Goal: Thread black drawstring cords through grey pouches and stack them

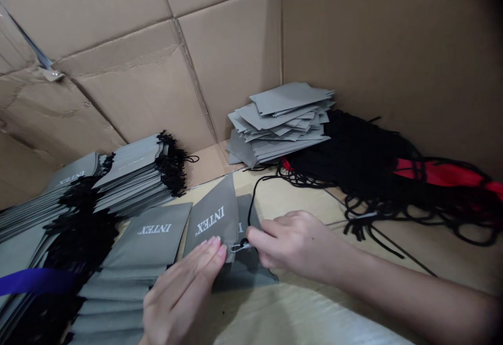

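A flat grey pouch point(210, 206) printed "INTEX" tilts up from the table, its near corner pinched between the thumb and fingers of my left hand point(184, 284). My right hand point(288, 240) grips a thin metal wire-loop threader point(239, 247) right at that corner, most of the tool hidden in the fingers. A black cord point(250, 201) runs up from the threader and bends off to the right. Under the held pouch lies another grey pouch point(247, 277), partly covered by it and by my right hand.
Corded pouches are stacked at the left point(129, 177), with a row of more pouches point(113, 292) in front. Loose grey pouches point(283, 119) pile up at the back. Beside them lies a heap of black cords point(353, 151) with a red band point(440, 172). Cardboard walls point(236, 46) enclose the table.
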Demonstrator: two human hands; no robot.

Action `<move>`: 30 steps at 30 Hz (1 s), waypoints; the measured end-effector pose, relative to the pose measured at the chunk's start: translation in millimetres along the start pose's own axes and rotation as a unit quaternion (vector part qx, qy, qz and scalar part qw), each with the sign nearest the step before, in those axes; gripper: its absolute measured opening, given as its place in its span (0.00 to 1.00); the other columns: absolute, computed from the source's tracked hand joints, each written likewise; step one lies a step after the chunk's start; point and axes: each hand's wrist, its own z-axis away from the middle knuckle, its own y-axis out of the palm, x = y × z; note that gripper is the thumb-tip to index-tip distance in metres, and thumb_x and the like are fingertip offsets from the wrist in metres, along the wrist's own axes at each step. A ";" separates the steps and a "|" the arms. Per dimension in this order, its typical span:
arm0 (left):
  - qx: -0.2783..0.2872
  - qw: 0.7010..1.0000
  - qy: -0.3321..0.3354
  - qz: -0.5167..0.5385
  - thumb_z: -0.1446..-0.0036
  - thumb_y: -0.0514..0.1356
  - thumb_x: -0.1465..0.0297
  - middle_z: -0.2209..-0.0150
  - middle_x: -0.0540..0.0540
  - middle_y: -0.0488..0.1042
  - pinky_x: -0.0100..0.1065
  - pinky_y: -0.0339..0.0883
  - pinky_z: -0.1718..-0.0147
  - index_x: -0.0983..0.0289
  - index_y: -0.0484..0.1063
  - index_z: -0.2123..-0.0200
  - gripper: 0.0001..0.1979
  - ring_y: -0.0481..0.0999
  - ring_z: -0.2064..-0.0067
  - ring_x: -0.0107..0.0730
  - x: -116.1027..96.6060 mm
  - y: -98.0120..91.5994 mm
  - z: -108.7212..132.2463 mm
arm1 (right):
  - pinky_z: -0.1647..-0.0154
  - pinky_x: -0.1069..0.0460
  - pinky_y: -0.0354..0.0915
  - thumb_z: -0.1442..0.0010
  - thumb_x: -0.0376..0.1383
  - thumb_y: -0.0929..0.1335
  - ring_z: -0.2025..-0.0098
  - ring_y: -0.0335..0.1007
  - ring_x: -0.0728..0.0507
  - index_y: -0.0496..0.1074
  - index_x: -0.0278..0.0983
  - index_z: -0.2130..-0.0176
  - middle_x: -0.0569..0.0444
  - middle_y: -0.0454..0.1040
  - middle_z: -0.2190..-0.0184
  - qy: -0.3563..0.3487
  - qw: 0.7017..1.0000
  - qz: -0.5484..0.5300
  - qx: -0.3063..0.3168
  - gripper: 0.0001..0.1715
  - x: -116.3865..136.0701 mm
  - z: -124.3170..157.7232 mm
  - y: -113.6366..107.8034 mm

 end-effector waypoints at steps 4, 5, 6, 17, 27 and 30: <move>0.007 1.000 -0.005 0.005 0.47 0.55 0.83 0.54 0.57 0.75 0.29 0.66 0.50 0.71 0.70 0.53 0.17 0.74 0.53 0.31 -1.3 -1.2 -2.1 | 0.80 0.52 0.43 0.44 0.33 0.60 0.82 0.59 0.51 0.61 0.39 0.68 0.61 0.67 0.80 -0.001 1.000 -0.004 -0.001 0.02 -1.0 -0.2 -0.9; 0.008 1.000 -0.005 0.007 0.47 0.55 0.83 0.54 0.57 0.75 0.29 0.67 0.51 0.71 0.70 0.53 0.17 0.74 0.53 0.31 -1.8 -1.4 -2.6 | 0.80 0.52 0.43 0.44 0.33 0.60 0.82 0.59 0.51 0.61 0.39 0.68 0.61 0.67 0.80 -0.002 1.000 -0.005 -0.001 0.02 -1.2 -0.3 -1.1; 0.007 1.000 -0.007 0.011 0.46 0.55 0.83 0.54 0.57 0.75 0.29 0.68 0.51 0.71 0.71 0.54 0.17 0.74 0.53 0.32 -2.3 -1.4 -3.2 | 0.80 0.52 0.43 0.44 0.33 0.60 0.82 0.59 0.51 0.61 0.39 0.69 0.61 0.67 0.80 -0.002 1.000 -0.005 -0.001 0.02 -1.3 -0.3 -1.2; 0.005 1.000 -0.024 0.009 0.47 0.56 0.83 0.56 0.57 0.76 0.29 0.68 0.52 0.71 0.72 0.56 0.15 0.75 0.55 0.33 -3.2 -2.1 -1.2 | 0.80 0.52 0.41 0.44 0.33 0.60 0.83 0.57 0.51 0.61 0.39 0.69 0.61 0.66 0.82 0.002 1.000 -0.008 -0.001 0.02 -1.2 1.7 -0.5; -0.023 0.999 -0.035 0.004 0.47 0.57 0.82 0.60 0.57 0.78 0.25 0.68 0.53 0.71 0.74 0.59 0.12 0.77 0.58 0.30 -6.8 2.9 -9.2 | 0.80 0.52 0.42 0.43 0.34 0.61 0.82 0.61 0.50 0.62 0.39 0.65 0.60 0.67 0.79 -0.002 1.000 0.008 0.022 0.03 -0.7 2.0 -2.3; -0.023 0.999 -0.021 0.008 0.48 0.57 0.82 0.61 0.57 0.78 0.25 0.69 0.54 0.71 0.74 0.59 0.12 0.78 0.60 0.30 -6.0 5.2 -10.4 | 0.80 0.51 0.42 0.42 0.34 0.61 0.83 0.61 0.50 0.62 0.39 0.64 0.59 0.68 0.79 0.001 0.999 0.018 0.036 0.03 0.0 2.0 -3.0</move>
